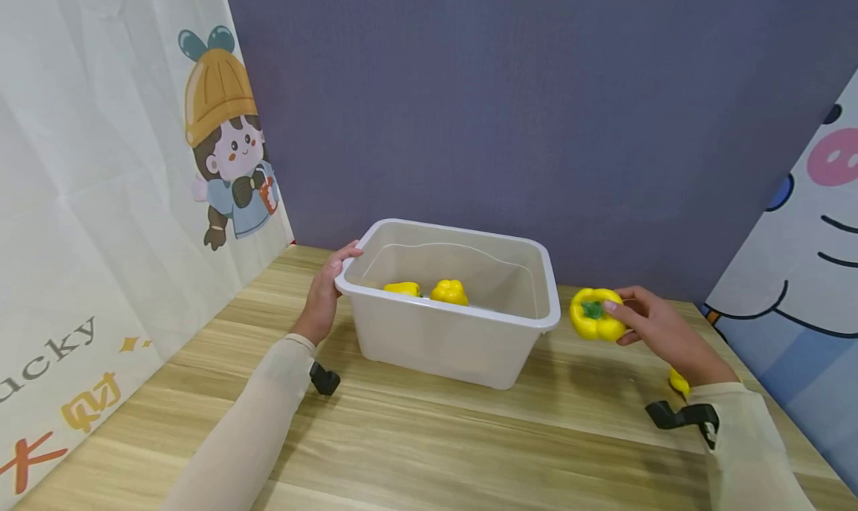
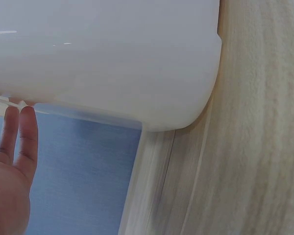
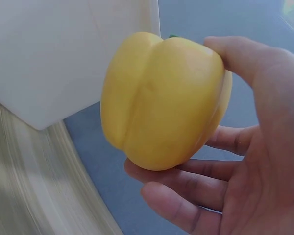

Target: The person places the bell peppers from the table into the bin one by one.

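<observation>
A pale plastic bin (image 1: 442, 340) stands on the wooden tabletop. At its left end my left hand (image 1: 324, 295) holds the rim, the fingers reaching up to its edge in the left wrist view. Two yellow bell peppers (image 1: 449, 292) show inside the bin, partly hidden by the front wall. To the right of the bin, my right hand (image 1: 646, 325) grips another yellow bell pepper (image 3: 161, 103) above the table. Its green stem end (image 1: 593, 310) faces the head camera, with the thumb beside it.
Another yellow object (image 1: 678, 382) lies on the table (image 1: 429, 451), mostly covered by my right wrist. A dark blue-grey panel (image 1: 536, 109) rises behind the bin. Printed cloths hang at the left (image 1: 100, 198) and the right (image 1: 798, 250).
</observation>
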Demonstrator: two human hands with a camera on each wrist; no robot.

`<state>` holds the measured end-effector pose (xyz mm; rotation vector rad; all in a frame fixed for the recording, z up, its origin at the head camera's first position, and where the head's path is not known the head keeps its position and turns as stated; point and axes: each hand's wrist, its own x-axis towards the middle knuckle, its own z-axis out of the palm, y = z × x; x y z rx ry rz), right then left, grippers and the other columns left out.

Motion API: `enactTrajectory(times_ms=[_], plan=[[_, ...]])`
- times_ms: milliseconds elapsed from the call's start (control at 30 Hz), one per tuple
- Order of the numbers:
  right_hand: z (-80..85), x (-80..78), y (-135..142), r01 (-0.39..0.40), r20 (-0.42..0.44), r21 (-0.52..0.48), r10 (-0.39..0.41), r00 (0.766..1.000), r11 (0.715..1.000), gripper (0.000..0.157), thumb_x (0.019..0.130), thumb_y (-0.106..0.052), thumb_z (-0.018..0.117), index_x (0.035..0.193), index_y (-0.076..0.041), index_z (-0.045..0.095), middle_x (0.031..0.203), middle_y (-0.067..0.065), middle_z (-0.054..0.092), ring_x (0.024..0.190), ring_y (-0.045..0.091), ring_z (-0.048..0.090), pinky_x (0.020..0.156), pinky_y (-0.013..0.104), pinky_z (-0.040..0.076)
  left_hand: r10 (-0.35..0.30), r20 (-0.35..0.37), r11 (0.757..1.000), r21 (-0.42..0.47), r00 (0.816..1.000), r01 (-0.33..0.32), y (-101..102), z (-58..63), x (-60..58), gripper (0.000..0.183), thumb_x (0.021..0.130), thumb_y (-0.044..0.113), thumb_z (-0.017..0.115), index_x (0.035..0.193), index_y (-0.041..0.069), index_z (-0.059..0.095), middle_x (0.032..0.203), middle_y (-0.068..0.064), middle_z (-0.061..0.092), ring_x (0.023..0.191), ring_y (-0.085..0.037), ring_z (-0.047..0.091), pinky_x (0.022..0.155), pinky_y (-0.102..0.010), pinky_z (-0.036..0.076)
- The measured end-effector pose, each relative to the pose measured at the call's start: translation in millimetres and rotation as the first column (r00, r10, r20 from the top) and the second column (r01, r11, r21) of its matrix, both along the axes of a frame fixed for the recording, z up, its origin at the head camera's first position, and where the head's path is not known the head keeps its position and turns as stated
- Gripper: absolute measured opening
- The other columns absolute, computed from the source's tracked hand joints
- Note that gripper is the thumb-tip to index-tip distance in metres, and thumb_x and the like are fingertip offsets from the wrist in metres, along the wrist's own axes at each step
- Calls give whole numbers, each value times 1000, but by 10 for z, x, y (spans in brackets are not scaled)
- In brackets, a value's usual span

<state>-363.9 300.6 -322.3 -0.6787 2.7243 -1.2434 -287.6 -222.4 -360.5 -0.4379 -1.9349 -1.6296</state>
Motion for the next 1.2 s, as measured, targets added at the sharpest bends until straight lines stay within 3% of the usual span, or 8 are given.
enactTrajectory(times_ms=[267,667,1200], plan=[[8,-12,-14,2,-3,-22,-2,1000,1000,70,102,-52,48,140,5,38,127,25,52,95,26,62,75,32,57,-4,-1,1000,4,1000,4,-6,-7,-5,52,107,30,25,136,-5,50,158,-16,36,139,-26,38,95,-32,42],[17,-15,-38,15,4,-37,-15,1000,999,72,103,-51,46,144,7,33,134,26,48,94,18,62,75,32,57,6,20,1000,-9,1000,-6,-9,-3,-9,51,108,30,24,138,-2,51,158,-7,38,140,-25,37,98,-39,40],[63,17,-28,5,-20,-104,-7,1000,995,69,104,-50,44,145,5,33,132,23,47,91,15,63,75,35,57,5,19,1000,-7,1000,-4,-5,5,-3,53,107,33,25,137,-1,51,158,-7,38,139,-24,38,94,-34,42]])
